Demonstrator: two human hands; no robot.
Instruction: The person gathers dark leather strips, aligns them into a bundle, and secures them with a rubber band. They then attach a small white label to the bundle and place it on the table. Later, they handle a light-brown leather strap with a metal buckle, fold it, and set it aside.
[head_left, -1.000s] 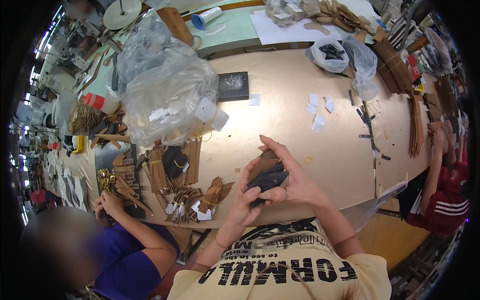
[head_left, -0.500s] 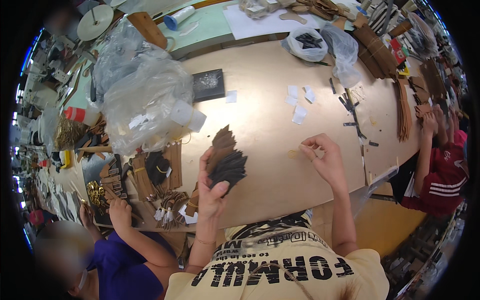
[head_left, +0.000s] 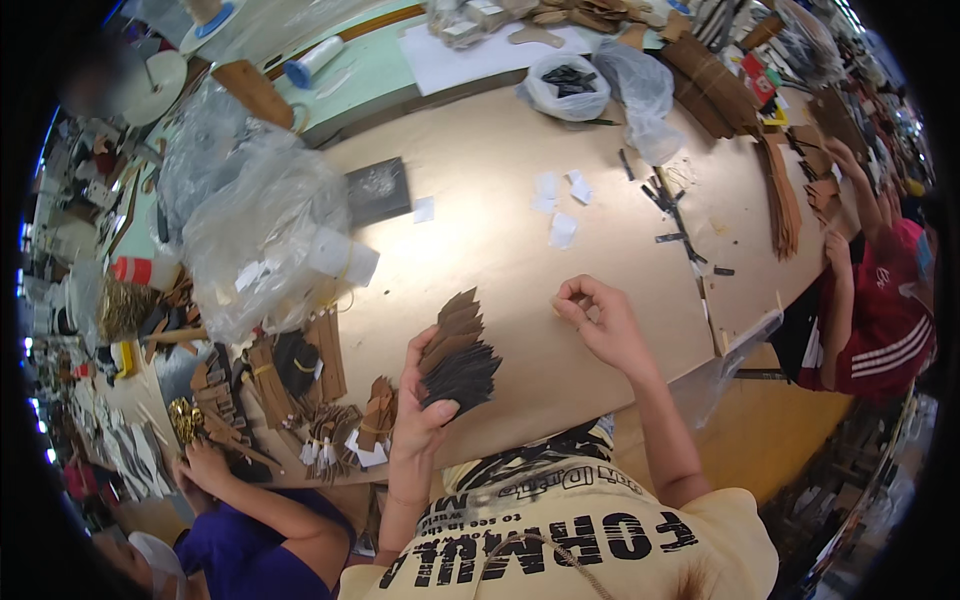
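1. Dark brown and black leather-like tags, fanned into a stack, stand above the near edge of the counter, a little left of the person's chest.
2. The left hand holds the fan from below, its fingers closed round the lower end, thumb pressed on the black pieces.
3. The right hand hangs over the counter to the right of the fan, apart from it; its fingertips are pinched together, and whether something small sits between them cannot be told.
4. Just left of the left hand lie bundles of brown tags with white slips, and further left more tied bundles.
5. Behind those sits a large clear plastic bag, crumpled, with a white cup at its right side.
6. A black square pad lies beyond, with white paper scraps to its right.
7. At the far edge is another plastic bag holding dark pieces.
8. A person in purple works at lower left; a person in red works at right.
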